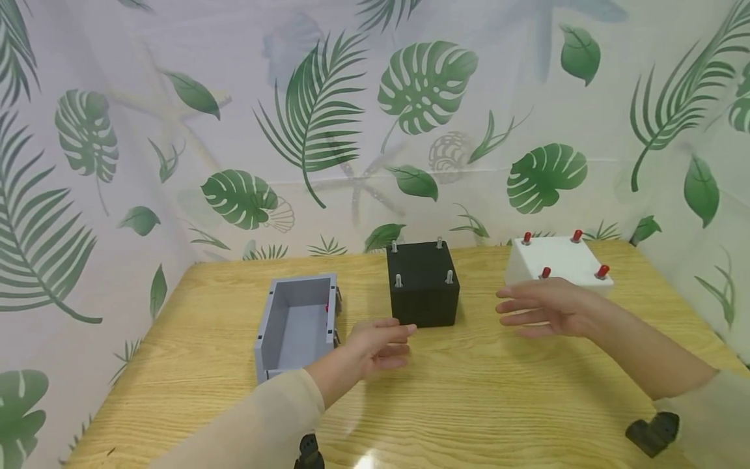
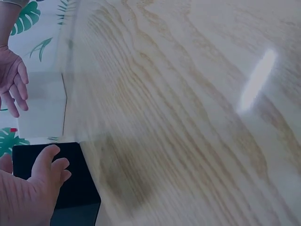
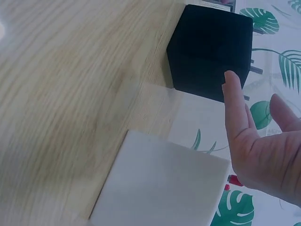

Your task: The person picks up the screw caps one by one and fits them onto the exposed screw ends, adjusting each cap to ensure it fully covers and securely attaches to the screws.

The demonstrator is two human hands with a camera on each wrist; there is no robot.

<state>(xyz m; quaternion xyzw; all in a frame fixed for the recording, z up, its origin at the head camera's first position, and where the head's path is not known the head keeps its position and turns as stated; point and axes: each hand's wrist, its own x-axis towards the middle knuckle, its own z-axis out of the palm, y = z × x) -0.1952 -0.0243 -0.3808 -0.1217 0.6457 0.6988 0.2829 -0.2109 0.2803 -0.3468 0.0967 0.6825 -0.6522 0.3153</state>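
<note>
In the head view a black box [image 1: 423,306] stands mid-table with a metal post near each top corner. My left hand [image 1: 377,348] hovers just in front of its lower left, fingers loosely bent and holding nothing. To the right is a white box [image 1: 559,257] with red-tipped posts on top. My right hand [image 1: 547,306] is in the air before that box, fingers extended and nothing in them, hiding part of its front. The right wrist view shows the same right hand [image 3: 254,146] above the white box [image 3: 162,183], with the black box [image 3: 211,49] farther off.
A grey open bin [image 1: 299,326] with latches on its right side sits at the left; something small and red shows at its right wall. Everything stands on a wood-grain table [image 1: 469,404]. A leaf-printed cloth [image 1: 351,130] hangs behind and at both sides.
</note>
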